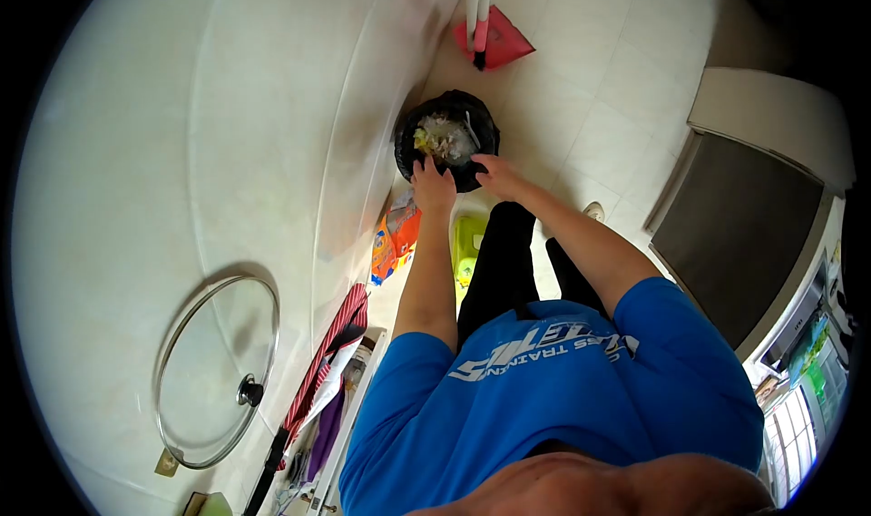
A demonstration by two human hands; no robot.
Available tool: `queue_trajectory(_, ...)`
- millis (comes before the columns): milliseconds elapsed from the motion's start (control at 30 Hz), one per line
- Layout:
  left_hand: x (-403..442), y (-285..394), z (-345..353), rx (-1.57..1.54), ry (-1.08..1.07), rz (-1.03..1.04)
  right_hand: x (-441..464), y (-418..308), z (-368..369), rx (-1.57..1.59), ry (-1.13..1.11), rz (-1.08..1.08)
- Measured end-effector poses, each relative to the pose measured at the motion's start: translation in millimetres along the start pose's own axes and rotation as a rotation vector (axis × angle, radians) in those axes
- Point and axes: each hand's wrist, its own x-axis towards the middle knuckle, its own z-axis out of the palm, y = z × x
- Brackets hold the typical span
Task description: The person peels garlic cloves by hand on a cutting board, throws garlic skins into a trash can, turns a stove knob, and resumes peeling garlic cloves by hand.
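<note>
Both hands reach down to a round bin lined with a black bag [406, 157], which stands on the floor by the wall. Crumpled clear plastic and yellowish waste [445, 139] show inside it. My left hand [433, 186] is at the near left part of the rim, fingers apart and pointing into the bin. My right hand [497, 175] is at the near right part of the rim, its fingers apart. No object shows in either hand. Whether the fingertips touch the bag is hard to tell.
A red dustpan [506, 42] lies beyond the bin. Nearer are an orange packet [396, 235] and a green container [467, 242]. A glass lid [213, 371] hangs on the left wall. A dark-fronted cabinet [735, 226] stands at the right.
</note>
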Motion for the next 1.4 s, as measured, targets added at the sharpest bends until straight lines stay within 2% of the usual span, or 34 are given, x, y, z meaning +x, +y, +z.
queue_trajectory(33,2,-8,1,0.193,-0.133,-0.022,-2,-1,-5,-0.031,-0.058,0.048)
queue_trajectory(133,11,-26,0,0.213,-0.190,-0.011,-10,-14,-18,0.036,-0.126,0.168)
queue_trajectory(200,13,-30,-5,0.108,-0.351,-0.171,-20,-19,-21,0.048,-0.184,0.186)
queue_trajectory(233,7,-61,19,0.315,-0.094,0.190,-26,-15,-23,-0.005,-0.213,0.204)
queue_trajectory(267,-2,-57,9,0.270,-0.102,0.223,-35,-9,-21,-0.008,-0.164,0.217)
queue_trajectory(300,-7,-49,4,0.206,-0.127,0.289,-47,0,-23,0.088,-0.106,0.211)
queue_trajectory(333,-2,-79,23,0.373,-0.145,0.361,-62,6,-32,0.174,-0.038,0.205)
queue_trajectory(367,-5,-51,-5,0.286,-0.317,0.302,-73,4,-40,0.382,0.054,0.285)
queue_trajectory(433,-17,-16,-32,-0.100,-0.393,0.103,-85,-13,-50,0.733,0.181,0.359)
queue_trajectory(467,-14,-36,-15,0.054,-0.215,0.227,-88,-17,-50,0.839,0.231,0.270)
queue_trajectory(500,-8,-57,-7,0.077,-0.209,0.288,-94,-56,-70,0.927,0.192,0.313)
queue_trajectory(533,-12,-40,-20,0.061,-0.295,0.210,-97,-82,-82,0.850,0.183,0.315)
queue_trajectory(600,-3,-48,-20,0.138,-0.326,0.266,-104,-96,-75,0.813,0.112,0.221)
queue_trajectory(633,0,-65,-8,0.102,-0.251,0.293,-116,-93,-75,0.761,0.083,0.154)
queue_trajectory(667,-9,-42,-26,0.186,-0.334,0.279,-124,-88,-77,0.706,0.055,0.101)
queue_trajectory(767,-22,-25,-37,0.338,-0.343,0.366,-187,-71,-93,0.567,0.145,0.060)
queue_trajectory(800,-18,-27,-34,0.337,-0.358,0.422,-211,-65,-102,0.521,0.229,0.073)
queue_trajectory(833,-16,-25,-26,0.513,-0.407,0.541,-250,-56,-113,0.474,0.315,0.075)
queue_trajectory(867,-18,-15,-20,0.522,-0.564,0.441,-285,-45,-119,0.433,0.437,0.044)
queue_trajectory(900,-20,-19,-5,0.358,-0.542,0.436,-323,-31,-123,0.391,0.558,0.011)
queue_trajectory(933,-26,-16,11,0.197,-0.520,0.430,-363,-13,-124,0.424,0.647,0.082)
queue_trajectory(1000,-98,53,7,0.216,-0.500,0.579,-448,23,-118,0.612,0.867,0.248)
queue_trajectory(1033,-107,67,25,0.250,-0.485,0.783,-490,37,-113,0.768,0.992,0.340)
queue_trajectory(1067,-149,102,30,0.153,-0.558,0.747,-539,46,-109,0.802,1.094,0.335)
queue_trajectory(1133,-173,140,78,0.090,-0.713,0.735,-627,57,-98,0.867,1.313,0.418)
queue_trajectory(1167,-214,170,88,0.002,-0.761,0.782,-668,67,-87,0.920,1.415,0.400)
queue_trajectory(1233,-293,237,102,0.062,-0.858,0.959,-740,64,-72,0.952,1.639,0.431)
queue_trajectory(1400,-500,363,105,-0.050,-1.091,1.319,-871,68,-54,0.803,1.983,0.422)
